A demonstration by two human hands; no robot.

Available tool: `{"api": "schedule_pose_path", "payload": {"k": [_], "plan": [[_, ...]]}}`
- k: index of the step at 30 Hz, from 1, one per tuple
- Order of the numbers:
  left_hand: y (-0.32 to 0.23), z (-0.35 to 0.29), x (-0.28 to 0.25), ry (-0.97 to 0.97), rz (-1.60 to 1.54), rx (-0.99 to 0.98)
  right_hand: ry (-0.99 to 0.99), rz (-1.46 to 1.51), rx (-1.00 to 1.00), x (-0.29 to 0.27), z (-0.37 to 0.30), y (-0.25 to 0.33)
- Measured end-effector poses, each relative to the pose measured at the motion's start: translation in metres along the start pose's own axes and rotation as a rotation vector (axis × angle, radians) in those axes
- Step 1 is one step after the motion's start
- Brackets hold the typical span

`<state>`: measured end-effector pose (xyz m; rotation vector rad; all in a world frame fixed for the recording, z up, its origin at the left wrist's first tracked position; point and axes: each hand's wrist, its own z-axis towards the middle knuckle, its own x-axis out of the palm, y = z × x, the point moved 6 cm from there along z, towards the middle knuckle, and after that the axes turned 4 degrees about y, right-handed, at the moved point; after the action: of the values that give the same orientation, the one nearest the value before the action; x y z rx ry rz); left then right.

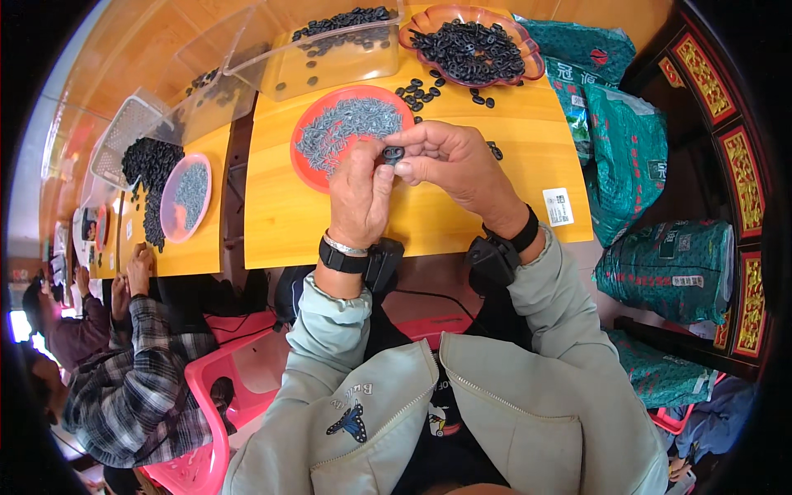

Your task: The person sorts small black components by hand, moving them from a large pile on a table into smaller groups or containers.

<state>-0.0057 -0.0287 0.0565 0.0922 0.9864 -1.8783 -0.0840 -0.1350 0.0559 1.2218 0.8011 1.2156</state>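
Observation:
Over the near part of the yellow table (276,223), my left hand (360,194) and my right hand (462,169) meet. Between their fingertips is a small black oval piece with holes in it (393,153). Both hands are closed in a pinch on it. Just beyond my left hand stands a red plate (301,172) heaped with small grey metal-looking pieces (346,120). Past my fingers, loose black oval pieces (417,93) lie scattered. My fingers partly cover the held piece, so whether a grey piece sits in it is hidden.
A scalloped reddish dish (535,64) and a clear bin (330,76) hold black pieces at the far side. Green sacks (627,148) stand to the right. At left, another person (148,371) works by a pink chair (210,412) and a pale plate (167,223).

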Motion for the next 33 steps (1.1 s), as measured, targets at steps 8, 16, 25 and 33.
{"api": "schedule_pose_path", "payload": {"k": [8, 16, 25, 33], "plan": [[-0.001, -0.004, 0.002, -0.035, -0.017, 0.001, 0.0, 0.047, -0.016, 0.002, -0.002, 0.004], [-0.003, -0.005, 0.004, -0.05, -0.011, -0.006, 0.008, 0.022, -0.032, -0.001, -0.003, 0.004], [-0.002, -0.009, 0.009, -0.122, -0.021, -0.053, -0.007, 0.019, -0.04, 0.0, -0.003, 0.0], [-0.002, -0.006, 0.008, -0.179, -0.003, -0.069, -0.024, -0.051, -0.065, -0.001, 0.003, -0.004]]}}
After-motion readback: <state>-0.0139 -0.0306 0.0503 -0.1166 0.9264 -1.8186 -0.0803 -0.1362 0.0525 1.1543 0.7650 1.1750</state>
